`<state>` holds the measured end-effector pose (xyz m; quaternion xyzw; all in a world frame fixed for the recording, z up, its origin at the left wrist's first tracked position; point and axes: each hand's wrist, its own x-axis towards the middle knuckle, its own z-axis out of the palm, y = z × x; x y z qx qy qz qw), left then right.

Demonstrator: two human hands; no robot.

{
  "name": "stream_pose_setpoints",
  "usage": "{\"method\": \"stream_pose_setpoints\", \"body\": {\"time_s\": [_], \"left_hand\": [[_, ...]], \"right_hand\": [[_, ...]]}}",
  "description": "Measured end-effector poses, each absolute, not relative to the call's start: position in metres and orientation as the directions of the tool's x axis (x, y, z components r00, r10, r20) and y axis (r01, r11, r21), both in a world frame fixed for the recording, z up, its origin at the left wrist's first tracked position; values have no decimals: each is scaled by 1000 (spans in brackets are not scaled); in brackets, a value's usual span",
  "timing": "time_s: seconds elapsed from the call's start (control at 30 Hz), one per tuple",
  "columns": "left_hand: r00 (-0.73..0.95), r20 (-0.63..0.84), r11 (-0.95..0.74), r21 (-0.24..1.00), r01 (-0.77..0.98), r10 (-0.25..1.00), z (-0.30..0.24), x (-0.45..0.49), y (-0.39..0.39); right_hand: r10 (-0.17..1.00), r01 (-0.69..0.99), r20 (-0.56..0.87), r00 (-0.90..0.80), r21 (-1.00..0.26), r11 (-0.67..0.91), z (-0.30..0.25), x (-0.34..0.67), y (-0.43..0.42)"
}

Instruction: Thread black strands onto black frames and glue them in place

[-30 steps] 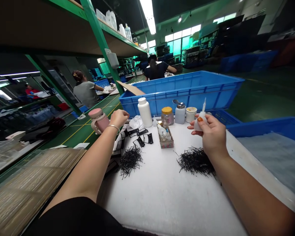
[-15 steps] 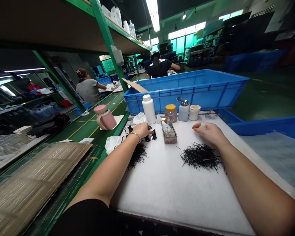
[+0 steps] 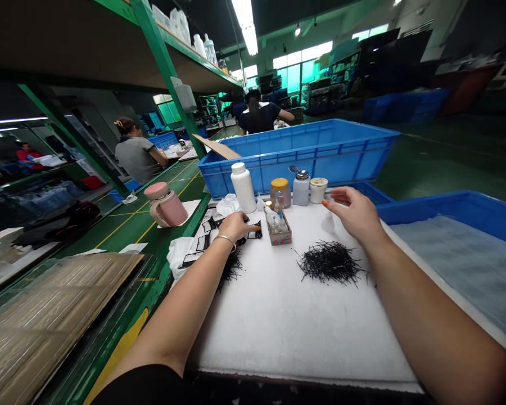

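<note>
Working from the left, the pink mug (image 3: 172, 209) is smooth and rounded, with a looped handle. Black flat pieces (image 3: 258, 232) with frame-like openings lie scattered on the left side of the white bench (image 3: 299, 326), beside a soft, crumpled white cloth (image 3: 179, 253). Thin, stiff black strands make two tangled heaps, a left heap (image 3: 231, 267) and a fuller right heap (image 3: 331, 261). Near the right hand, a small translucent bottle (image 3: 328, 223) shows only as a pale blur.

The left hand (image 3: 233, 226) is down among the black pieces, fingers curved and thumb stretched to the right; whether it grips one is hidden. The right hand (image 3: 354, 216) is well apart from it, thumb and fingers spread just beside the small bottle, and seems to grip nothing; contact with the bottle cannot be made out.

Around them, the left forearm covers part of the left heap. A tall white bottle (image 3: 243, 188), an open-topped box (image 3: 280, 239) of small containers, a yellow-lidded jar (image 3: 280, 195), a metal-topped bottle (image 3: 301, 191) and a white tub (image 3: 318, 192) stand in front of a ribbed blue plastic crate (image 3: 346, 163), which closes off the far edge.
</note>
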<state>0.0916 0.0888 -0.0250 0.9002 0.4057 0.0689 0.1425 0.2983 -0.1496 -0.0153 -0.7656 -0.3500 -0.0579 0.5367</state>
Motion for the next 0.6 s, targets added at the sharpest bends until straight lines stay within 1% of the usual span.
{"method": "stream_pose_setpoints", "body": {"time_s": [0.13, 0.27, 0.37, 0.43, 0.53, 0.6], "left_hand": [[665, 13, -640, 285, 713, 747, -24, 98, 82], [693, -4, -673, 234, 701, 721, -18, 100, 76], [713, -28, -696, 191, 692, 701, -13, 102, 72], [722, -45, -704, 186, 685, 691, -12, 104, 71], [725, -57, -698, 230, 678, 686, -12, 108, 76], [720, -61, -676, 297, 674, 691, -13, 109, 81]], "right_hand": [[351, 650, 595, 723, -758, -52, 11, 289, -166], [258, 674, 646, 718, -738, -27, 27, 286, -181], [215, 672, 651, 728, -739, -39, 28, 291, -187], [198, 665, 647, 736, -746, -32, 27, 295, -189], [196, 625, 613, 766, -780, -2, 27, 298, -191], [225, 524, 530, 817, -847, 92, 28, 298, -191]]}}
